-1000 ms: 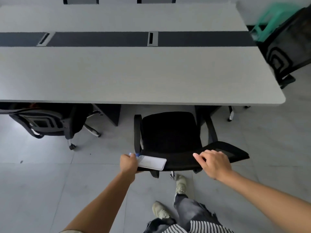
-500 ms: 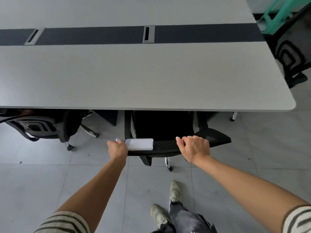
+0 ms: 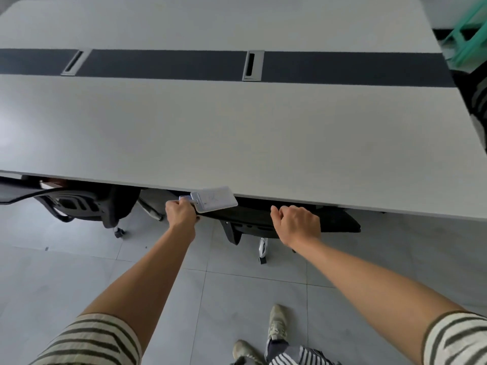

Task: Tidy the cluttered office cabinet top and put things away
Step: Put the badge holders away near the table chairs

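Note:
My left hand (image 3: 181,212) grips the end of a flat white card holder (image 3: 214,199), which sticks out to the right at the near edge of the long grey table (image 3: 237,133). My right hand (image 3: 297,224) curls over the top of the backrest of a black office chair (image 3: 340,223), which stands pushed in under the table. Most of the chair is hidden beneath the tabletop; only the backrest and one caster show.
A second black chair (image 3: 87,204) is tucked under the table at the left. A dark strip with two metal cable ports (image 3: 252,65) runs along the table's middle. A green frame (image 3: 466,38) and another dark chair (image 3: 474,96) stand at the right end.
The chair has rolled forward under the table with my right hand on its backrest. My left hand moved forward too, carrying the white card holder up to the table's edge.

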A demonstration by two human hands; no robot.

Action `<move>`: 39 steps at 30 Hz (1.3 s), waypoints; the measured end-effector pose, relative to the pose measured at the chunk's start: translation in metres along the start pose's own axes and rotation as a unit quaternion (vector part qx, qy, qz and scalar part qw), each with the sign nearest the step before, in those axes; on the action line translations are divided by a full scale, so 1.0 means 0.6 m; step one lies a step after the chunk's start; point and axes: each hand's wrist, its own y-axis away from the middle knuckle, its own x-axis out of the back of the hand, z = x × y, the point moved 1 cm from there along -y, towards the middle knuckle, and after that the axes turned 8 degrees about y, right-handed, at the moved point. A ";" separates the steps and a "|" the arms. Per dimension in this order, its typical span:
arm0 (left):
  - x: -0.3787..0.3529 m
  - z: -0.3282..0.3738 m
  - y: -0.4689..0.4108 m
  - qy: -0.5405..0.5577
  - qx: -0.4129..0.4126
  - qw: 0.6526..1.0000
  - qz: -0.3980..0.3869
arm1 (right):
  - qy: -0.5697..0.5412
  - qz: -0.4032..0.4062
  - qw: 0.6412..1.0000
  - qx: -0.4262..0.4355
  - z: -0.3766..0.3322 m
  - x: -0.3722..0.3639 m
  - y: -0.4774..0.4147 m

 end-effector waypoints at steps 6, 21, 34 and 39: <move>0.071 0.053 -0.021 0.110 0.009 0.994 0.019 | -0.020 -0.085 0.996 -0.015 -0.001 0.005 -0.012; 0.596 0.211 -0.124 0.476 0.083 0.872 -0.078 | -0.138 -0.134 0.968 0.160 -0.513 0.154 -0.091; 1.018 0.243 -0.337 0.484 0.044 0.872 -0.050 | -0.166 -0.159 0.927 0.297 -1.068 0.176 -0.063; 1.080 0.281 -0.460 0.510 0.024 0.860 -0.007 | -0.129 -0.121 0.931 0.320 -1.208 0.164 -0.111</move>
